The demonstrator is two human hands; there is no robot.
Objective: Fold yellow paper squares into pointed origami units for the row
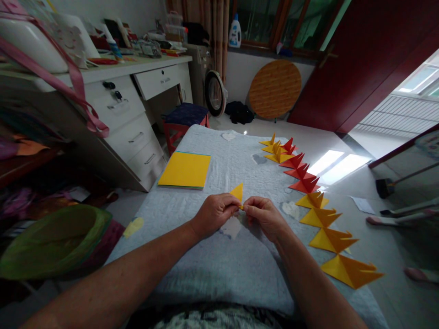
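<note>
Around the middle of the pale blue quilted cloth [219, 265], got a small folded yellow paper [238, 190] pinched at its lower end by left hand [216, 212] and right hand [263, 215], held so close as to nearly meet; got a stack of square origami paper [185, 169] just inside the left edge, yellow on top; got yellow and red origami cranes [320, 217] strung along the right edge; leaves decent elbow room between.

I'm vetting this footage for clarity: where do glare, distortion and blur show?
Head view: white glare on the floor; head view: the red door looks slanted, likely wide-lens distortion; head view: the green bin liner at lower left looks soft, while the yellow paper between left hand and right hand is clearer.
</note>
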